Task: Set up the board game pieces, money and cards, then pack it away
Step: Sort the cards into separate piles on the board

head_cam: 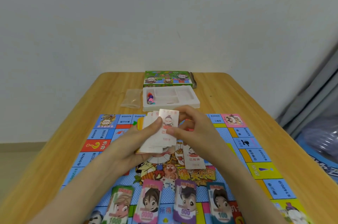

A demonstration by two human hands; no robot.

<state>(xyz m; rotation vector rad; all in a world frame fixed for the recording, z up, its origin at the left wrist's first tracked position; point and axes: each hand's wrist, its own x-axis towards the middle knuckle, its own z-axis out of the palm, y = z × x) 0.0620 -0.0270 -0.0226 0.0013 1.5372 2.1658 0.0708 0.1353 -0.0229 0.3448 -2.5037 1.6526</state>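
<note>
My left hand [135, 143] grips a fanned stack of pink-and-white cards [155, 143] above the middle of the game board [95, 152]. My right hand [190, 128] pinches the top card [169, 121] of that stack by its right edge. One more card of the same kind [193, 158] lies face up on the board, just right of the stack. Along the board's near edge lie piles of play money: green 1000 [119, 205], pink 5000 [149, 201], purple 500 [184, 203] and teal 100 [219, 203].
The board lies on a wooden table [247, 106]. Behind it stands a white plastic tray [193, 102] with coloured pawns and a die [150, 98] in its left compartment. Further back is the green game box [167, 78]; a clear plastic bag [131, 98] lies left of the tray.
</note>
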